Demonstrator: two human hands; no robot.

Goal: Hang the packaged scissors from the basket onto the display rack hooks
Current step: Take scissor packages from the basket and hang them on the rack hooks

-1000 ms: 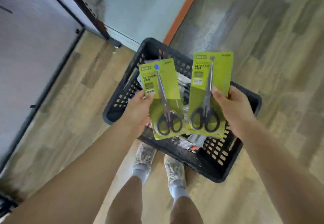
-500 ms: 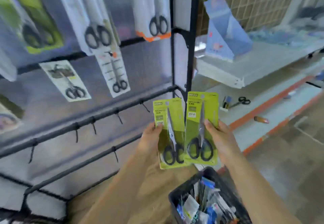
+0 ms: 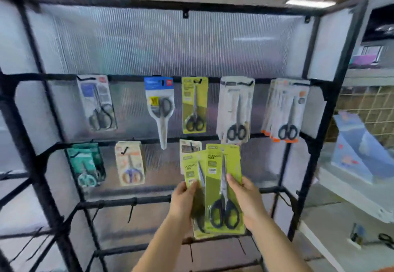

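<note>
Left hand (image 3: 183, 201) gripping rear lime-green carded scissors pack (image 3: 191, 170), right hand (image 3: 247, 199) gripping overlapping front lime-green pack (image 3: 221, 186), lower centre, before black metal display rack (image 3: 307, 143).

Print mostly blurred, little legible.
Front green pack (image 3: 224, 188), 6 o'clock: grey box reads roughly "GRIP"; header line above it unreadable. Rear green pack (image 3: 191, 172) text smeared. Blue-top pack (image 3: 159, 105), 12 o'clock: yellow sticker, illegible.
</note>
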